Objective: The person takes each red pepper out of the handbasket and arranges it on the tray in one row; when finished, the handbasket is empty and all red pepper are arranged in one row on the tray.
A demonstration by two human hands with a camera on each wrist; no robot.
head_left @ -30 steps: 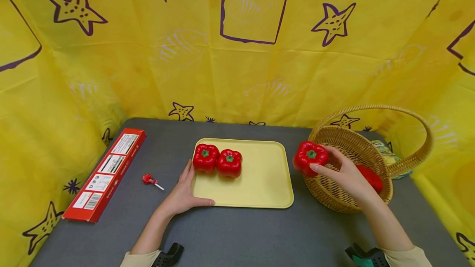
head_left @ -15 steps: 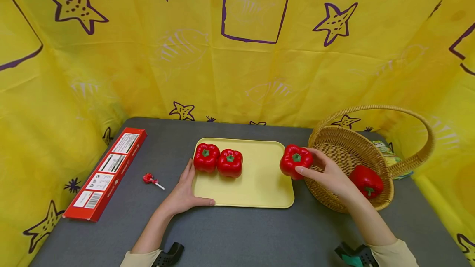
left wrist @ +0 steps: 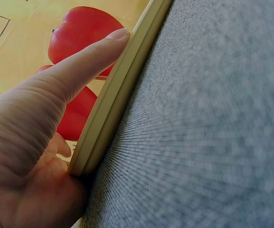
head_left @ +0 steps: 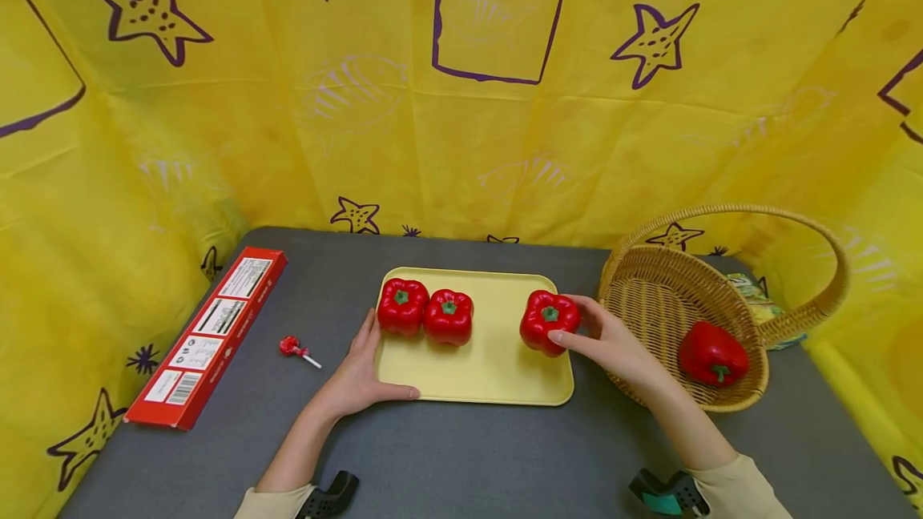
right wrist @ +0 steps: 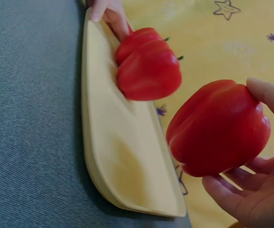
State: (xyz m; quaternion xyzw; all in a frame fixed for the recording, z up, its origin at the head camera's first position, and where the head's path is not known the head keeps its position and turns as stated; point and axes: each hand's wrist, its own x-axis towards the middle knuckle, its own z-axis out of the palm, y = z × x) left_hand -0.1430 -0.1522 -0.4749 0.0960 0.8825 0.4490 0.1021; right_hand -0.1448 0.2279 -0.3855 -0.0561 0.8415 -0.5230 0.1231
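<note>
My right hand (head_left: 613, 347) grips a red bell pepper (head_left: 550, 322) from its right side, thumb in front. In the right wrist view this bell pepper (right wrist: 218, 128) hangs above the tray surface, a shadow beneath it. Two more red bell peppers, a left one (head_left: 402, 307) and one beside it (head_left: 449, 317), stand side by side on the left half of the pale yellow tray (head_left: 497, 379). Around the tray's near left corner lies my left hand (head_left: 356, 375), fingers extended along the left side and thumb straight along the front rim, as the left wrist view shows its thumb (left wrist: 89, 61).
To the right stands a wicker basket (head_left: 642, 295) with a tall handle, holding another red bell pepper (head_left: 714, 353). A green packet (head_left: 757, 303) lies behind it. At the left are a lollipop (head_left: 292, 347) and a long red box (head_left: 209, 335) on the grey table (head_left: 461, 455).
My right hand has carried its bell pepper leftward from above the basket's rim to over the tray's right part. The bell pepper in the basket is more fully visible. My left hand stays put.
</note>
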